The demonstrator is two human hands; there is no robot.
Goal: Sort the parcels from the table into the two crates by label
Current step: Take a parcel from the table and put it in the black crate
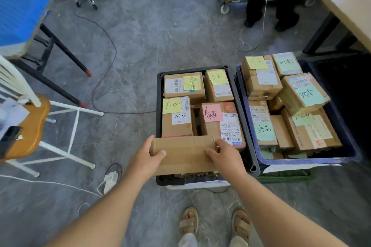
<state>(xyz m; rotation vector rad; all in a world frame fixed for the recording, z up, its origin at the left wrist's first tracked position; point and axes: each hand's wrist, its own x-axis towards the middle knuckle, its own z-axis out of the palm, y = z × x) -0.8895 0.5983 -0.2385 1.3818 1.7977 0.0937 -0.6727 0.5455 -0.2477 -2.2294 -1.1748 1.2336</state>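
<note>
I hold a plain brown cardboard parcel (182,153) over the near end of the black crate (159,106). My left hand (147,156) grips its left end and my right hand (224,155) grips its right end. No label shows on the parcel's visible faces. The black crate holds several brown boxes with yellow and pink handwritten notes (212,112). To its right stands the blue crate (347,146), piled with several boxes carrying green and yellow notes (310,94).
A wooden stool (34,126) with white legs stands at the left, with a power strip (109,181) and cables on the floor beside it. A table's edge (345,6) runs along the upper right, where a person's legs (271,6) stand. My sandalled feet (214,224) are below.
</note>
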